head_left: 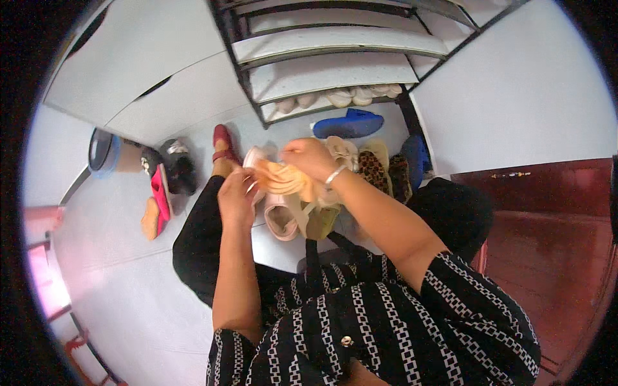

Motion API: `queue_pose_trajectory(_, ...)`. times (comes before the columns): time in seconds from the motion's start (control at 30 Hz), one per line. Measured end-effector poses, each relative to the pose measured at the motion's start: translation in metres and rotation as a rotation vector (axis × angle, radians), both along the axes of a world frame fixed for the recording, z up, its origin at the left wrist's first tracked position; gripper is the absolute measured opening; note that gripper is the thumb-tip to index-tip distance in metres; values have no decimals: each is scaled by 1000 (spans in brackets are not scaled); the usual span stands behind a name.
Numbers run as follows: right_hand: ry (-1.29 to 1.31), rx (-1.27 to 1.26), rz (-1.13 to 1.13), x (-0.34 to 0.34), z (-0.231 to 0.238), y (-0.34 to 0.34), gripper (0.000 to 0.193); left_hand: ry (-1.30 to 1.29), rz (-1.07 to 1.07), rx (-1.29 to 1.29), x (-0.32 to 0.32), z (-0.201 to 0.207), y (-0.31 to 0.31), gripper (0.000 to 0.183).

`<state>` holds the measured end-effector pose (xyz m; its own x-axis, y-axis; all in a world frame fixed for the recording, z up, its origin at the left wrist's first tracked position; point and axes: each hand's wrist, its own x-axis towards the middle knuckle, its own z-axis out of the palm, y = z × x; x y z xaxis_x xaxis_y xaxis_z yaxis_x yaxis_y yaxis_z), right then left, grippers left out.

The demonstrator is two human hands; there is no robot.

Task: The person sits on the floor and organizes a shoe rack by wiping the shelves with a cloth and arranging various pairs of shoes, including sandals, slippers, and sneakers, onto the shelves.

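Note:
Bunched between my two hands is an orange cloth [283,179], its folds hanging down in the middle. My left hand [237,196], with a ring on one finger, pinches the cloth's left end. My right hand [309,158], closed at its upper edge, wears a white bracelet at the wrist. Just behind the cloth, a pale pink shoe [255,156] shows in part; whether a hand touches it, I cannot tell. Below the cloth lies another pale pink shoe [280,220], beside a yellow-green shoe [323,222] partly covered by straps.
Ahead, a black-framed shoe rack [347,51] holds pale shoes on its bottom shelf. Blue slippers [347,124] and leopard-print shoes [374,170] lie on the floor. To the left are black shoes [178,168], pink slippers [159,196] and a bin [116,154]. A brown-red door [547,257] stands right.

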<state>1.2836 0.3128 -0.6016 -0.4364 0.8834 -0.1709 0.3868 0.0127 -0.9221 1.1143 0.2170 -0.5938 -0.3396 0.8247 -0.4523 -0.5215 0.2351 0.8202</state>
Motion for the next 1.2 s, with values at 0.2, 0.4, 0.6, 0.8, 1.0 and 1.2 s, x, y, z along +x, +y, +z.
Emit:
queue_pose_trajectory(0.2,-410,184,-271,140,-85,60,22,1040,-515,68,47,-99,105,36)
queue_pose_trajectory(0.4,-678,258,-325,185,-119,145,41,1532,-407,232,83,-148,188,60)
queue_pose_trajectory(0.6,-888,446,-98,183,-155,235,53,1907,-661,-177,80,-169,266,50)
queue_pose_trajectory(0.8,-940,453,139,159,-201,254,37,1795,-673,111,67,-200,316,41)
queue_pose_trajectory(1.0,-782,312,68,165,-171,209,29,1541,-753,272,69,-175,273,29)
queue_pose_trajectory(1.2,-624,316,-133,185,-98,132,29,1570,-736,362,56,-116,175,24)
